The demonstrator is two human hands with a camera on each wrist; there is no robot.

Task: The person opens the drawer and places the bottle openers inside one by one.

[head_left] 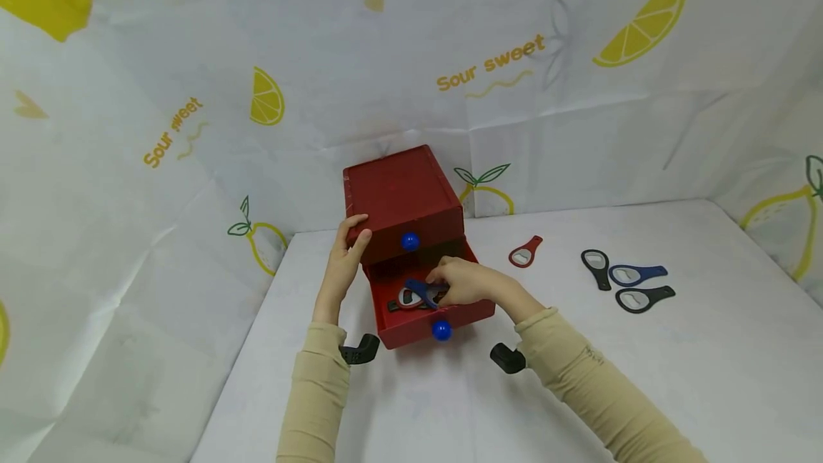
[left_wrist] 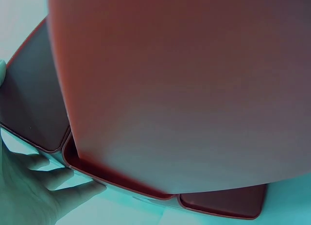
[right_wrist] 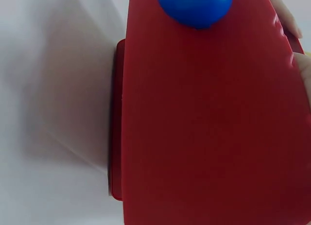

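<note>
A red two-drawer box (head_left: 405, 188) stands at the back of the table, its lower drawer (head_left: 405, 334) pulled out. My left hand (head_left: 341, 263) rests against the box's front left corner, and in the left wrist view its fingers (left_wrist: 85, 193) lie spread along the side. Inside the open drawer, my right hand (head_left: 466, 281) has its fingers curled down and pinches a bottle opener (head_left: 434, 296) with a blue body. A red-rimmed bottle opener (head_left: 408, 298) lies beside it, with a dark piece partly hidden underneath. The right wrist view shows the drawer's red front (right_wrist: 209, 118), hiding that hand's fingertips.
On the table to the right lie a red bottle opener (head_left: 524, 254), a blue one (head_left: 633, 275) and two black ones (head_left: 596, 263). Blue round knobs (head_left: 441, 330) stick out from the drawer fronts. A white cloth (head_left: 386, 56) printed with lemons hangs behind.
</note>
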